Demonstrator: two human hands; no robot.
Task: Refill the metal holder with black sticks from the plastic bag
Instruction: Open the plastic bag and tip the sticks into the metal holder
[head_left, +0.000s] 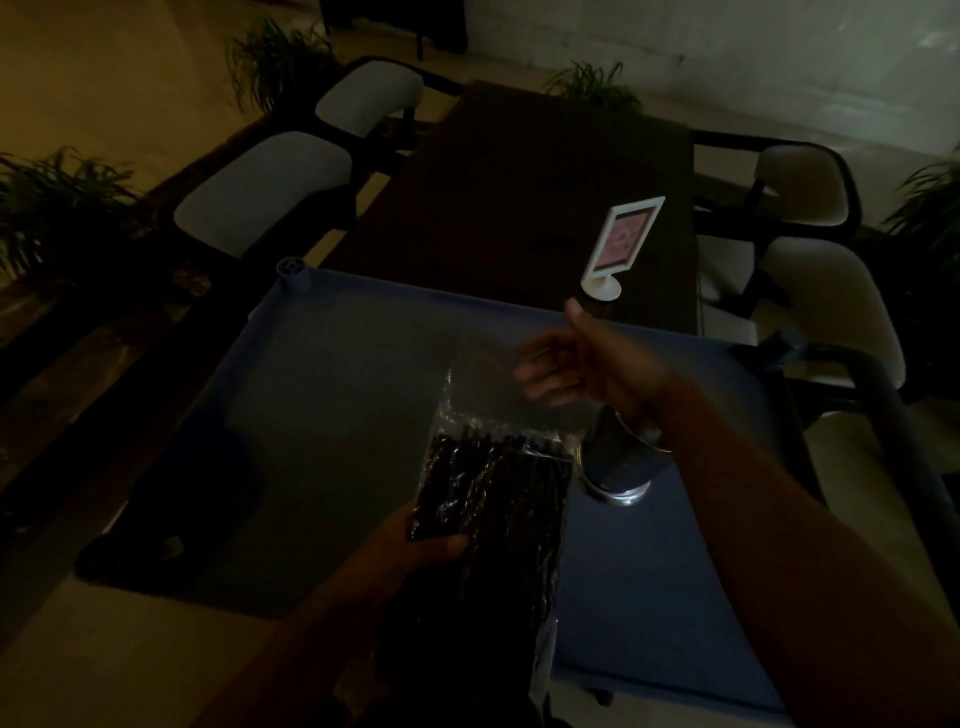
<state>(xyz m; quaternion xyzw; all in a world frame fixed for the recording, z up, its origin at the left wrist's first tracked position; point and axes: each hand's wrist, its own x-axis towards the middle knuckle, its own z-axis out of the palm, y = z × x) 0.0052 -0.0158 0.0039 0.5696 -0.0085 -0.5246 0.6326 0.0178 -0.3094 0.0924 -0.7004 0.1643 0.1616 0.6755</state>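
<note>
The scene is dim. My left hand (423, 540) grips the lower left side of a clear plastic bag (483, 395) packed with black sticks (493, 493), holding it over a blue cart top (649, 571). My right hand (576, 364) hovers at the bag's upper, empty end, fingers spread, thumb up, nothing in it. A round metal holder (621, 462) stands on the cart just right of the bag, partly hidden under my right wrist. Its contents cannot be made out.
A dark dining table (519, 197) stretches beyond the cart, with a white framed sign (621, 244) on its near right part. White-cushioned chairs (270, 192) line both sides. The cart's dark handle (893, 415) curves at the right. Potted plants (57, 208) stand around.
</note>
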